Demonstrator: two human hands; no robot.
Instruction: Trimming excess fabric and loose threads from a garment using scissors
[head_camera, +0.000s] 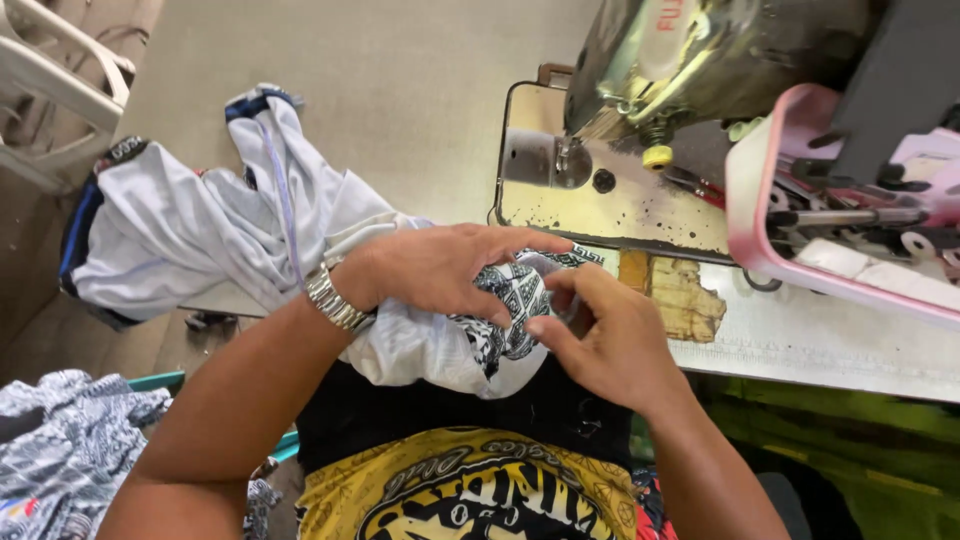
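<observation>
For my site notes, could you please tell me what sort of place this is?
Probably a small garment sewing workshop: an industrial sewing machine on a worn table, white fabric heaped beside it, and both hands working a patterned cloth piece.

Garment (230, 215) pale grey, blue trim; patterned piece (510, 300) black-and-white geometric; tray (770, 215) pink; shirt (470, 495) yellow-black.
</observation>
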